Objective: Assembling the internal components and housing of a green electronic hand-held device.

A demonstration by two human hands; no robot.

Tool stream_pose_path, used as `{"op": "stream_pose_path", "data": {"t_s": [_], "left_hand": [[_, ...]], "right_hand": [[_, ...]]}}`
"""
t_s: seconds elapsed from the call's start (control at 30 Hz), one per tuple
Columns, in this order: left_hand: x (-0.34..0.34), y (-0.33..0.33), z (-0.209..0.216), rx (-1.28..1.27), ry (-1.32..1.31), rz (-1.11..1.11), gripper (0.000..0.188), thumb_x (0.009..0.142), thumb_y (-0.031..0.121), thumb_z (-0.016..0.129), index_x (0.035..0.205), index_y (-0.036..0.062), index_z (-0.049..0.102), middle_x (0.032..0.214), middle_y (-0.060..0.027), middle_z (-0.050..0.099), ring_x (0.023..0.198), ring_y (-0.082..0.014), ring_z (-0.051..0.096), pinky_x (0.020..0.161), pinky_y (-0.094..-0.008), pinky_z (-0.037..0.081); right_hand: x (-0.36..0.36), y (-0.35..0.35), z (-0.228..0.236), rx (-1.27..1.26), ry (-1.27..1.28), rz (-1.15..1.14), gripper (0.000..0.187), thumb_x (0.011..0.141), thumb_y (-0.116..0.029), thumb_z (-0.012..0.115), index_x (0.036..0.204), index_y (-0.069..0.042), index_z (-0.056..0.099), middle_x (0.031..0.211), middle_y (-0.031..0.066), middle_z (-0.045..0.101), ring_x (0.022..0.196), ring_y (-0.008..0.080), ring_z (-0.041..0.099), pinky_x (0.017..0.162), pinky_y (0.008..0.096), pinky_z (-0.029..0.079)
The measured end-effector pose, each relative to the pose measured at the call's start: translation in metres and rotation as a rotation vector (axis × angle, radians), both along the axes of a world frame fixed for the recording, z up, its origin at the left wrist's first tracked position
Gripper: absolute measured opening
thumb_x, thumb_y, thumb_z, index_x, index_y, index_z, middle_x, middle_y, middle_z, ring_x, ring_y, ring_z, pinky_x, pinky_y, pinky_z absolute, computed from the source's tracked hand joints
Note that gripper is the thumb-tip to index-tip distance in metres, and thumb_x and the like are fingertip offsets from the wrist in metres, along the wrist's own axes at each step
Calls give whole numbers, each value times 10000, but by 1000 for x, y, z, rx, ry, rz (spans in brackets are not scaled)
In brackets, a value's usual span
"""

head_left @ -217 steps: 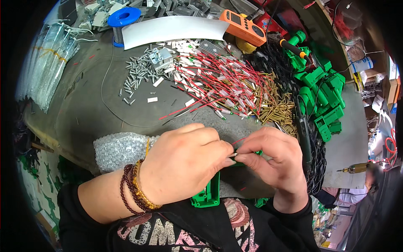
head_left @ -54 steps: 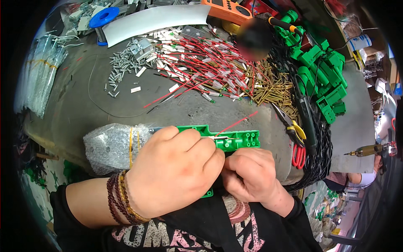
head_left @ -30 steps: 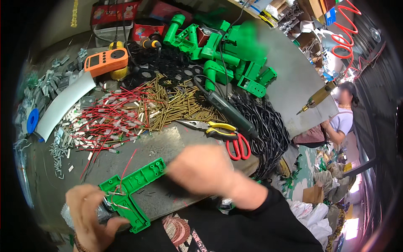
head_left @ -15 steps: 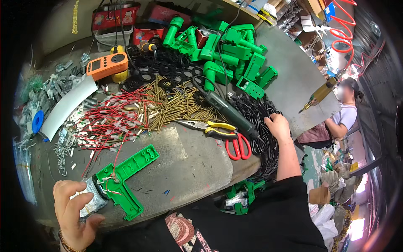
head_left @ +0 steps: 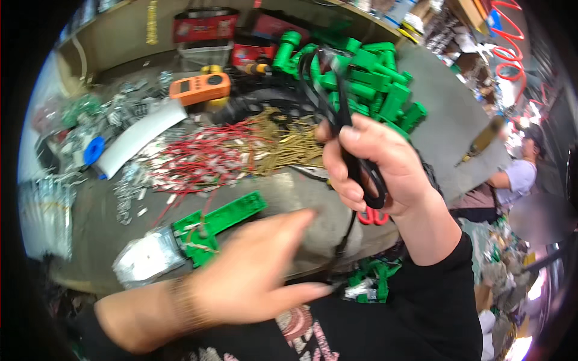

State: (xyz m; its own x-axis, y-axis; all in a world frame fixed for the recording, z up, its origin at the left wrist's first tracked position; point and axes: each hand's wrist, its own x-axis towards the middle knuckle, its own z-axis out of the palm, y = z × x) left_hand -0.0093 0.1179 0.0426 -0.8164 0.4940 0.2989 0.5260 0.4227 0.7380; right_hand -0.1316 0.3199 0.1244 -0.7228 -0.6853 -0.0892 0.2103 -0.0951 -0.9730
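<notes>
Two hands: in view.
Right hand [head_left: 376, 171]: centre right, clenched on looped glossy black cable [head_left: 337, 102].
Left hand [head_left: 256, 280]: lower centre, blurred, fingers spread, empty.
Green plastic strip [head_left: 220, 225]: flat, centre left on bench.

- Red boxy case [head_left: 206, 27] at the very back of the bench, rectangular, with a pale label strip across its front. Can't make out the details.
- A second red box [head_left: 271, 30] just right of it, darker red, partly hidden behind the green plastic parts.
- Orange handheld meter [head_left: 199, 88] lying in front of those boxes, with a small greyish screen on its face, too blurry to tell if it's on.
- Clear plastic bags [head_left: 45, 216] along the left edge of the bench, stacked flat, with small metal bits showing through.
- Yellow marking [head_left: 151, 13] on the back wall above the bench, narrow and vertical.
</notes>
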Motion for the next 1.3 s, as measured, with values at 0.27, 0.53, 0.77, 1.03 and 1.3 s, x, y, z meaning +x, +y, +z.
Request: {"op": "stream_pose_path", "data": {"t_s": [0.27, 0.53, 0.77, 1.03, 1.3], "left_hand": [[24, -2, -7, 391, -494, -26, 307, 1035, 168, 565, 1308, 33, 530, 789, -42, 614, 665, -139, 587, 602, -284, 483], [39, -12, -20, -461, 191, 264, 121, 838, 175, 687, 846, 110, 585, 672, -12, 552, 597, -182, 621, 518, -344, 480], [27, -21, 4, -598, 251, 153, 193, 791, 272, 726, 864, 126, 622, 717, -17, 542, 620, -169, 604, 511, -316, 458], [-131, -70, -22, -412, 210, 322, 168, 887, 183, 673, 989, 54, 706, 916, -143, 681, 898, -342, 655, 818, -435, 525], [-156, -57, -43, -919, 194, 260, 169, 803, 240, 700, 783, 75, 731, 820, -113, 682, 872, -315, 658, 810, -430, 513]], "right_hand": [[-46, 35, -16, -180, 311, -392, 294, 1035, -236, 554, 1223, -11, 535, 788, 21, 558, 532, 77, 480, 420, 216, 346], [-12, 41, -106, 883, 1595, -506, 530, 875, -208, 741, 1332, -12, 559, 1097, 165, 663, 986, 345, 632, 856, 430, 511], [48, 4, -123, 287, 737, 425, 206, 943, -262, 700, 983, -60, 692, 870, 101, 690, 753, 293, 686, 618, 373, 550], [43, -1, -148, 243, 159, 388, 168, 999, -165, 633, 1020, -3, 673, 812, 82, 693, 685, 156, 707, 631, 307, 540], [39, 4, -158, 112, 351, 394, 210, 985, -214, 641, 1042, -13, 661, 850, 123, 678, 776, 271, 699, 689, 366, 533]]}}
